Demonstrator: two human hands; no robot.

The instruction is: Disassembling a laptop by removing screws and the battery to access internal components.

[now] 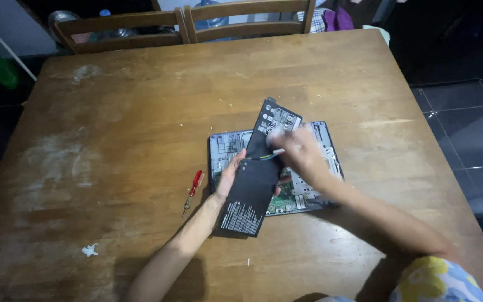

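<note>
Right hand point(300, 154) motion-blurred, fingers indistinct; grip on cable end cannot be told
Black battery pack point(255, 179) covers middle of opened laptop base point(322, 168)
Left hand point(229, 174) palm and fingertips hidden behind pack edge
Chairs point(185, 25) cut off by top edge
Small white scrap point(89, 250) too small to identify

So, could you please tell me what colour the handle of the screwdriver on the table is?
Red; the screwdriver lies left of the left hand, clearest in the head view.
</note>
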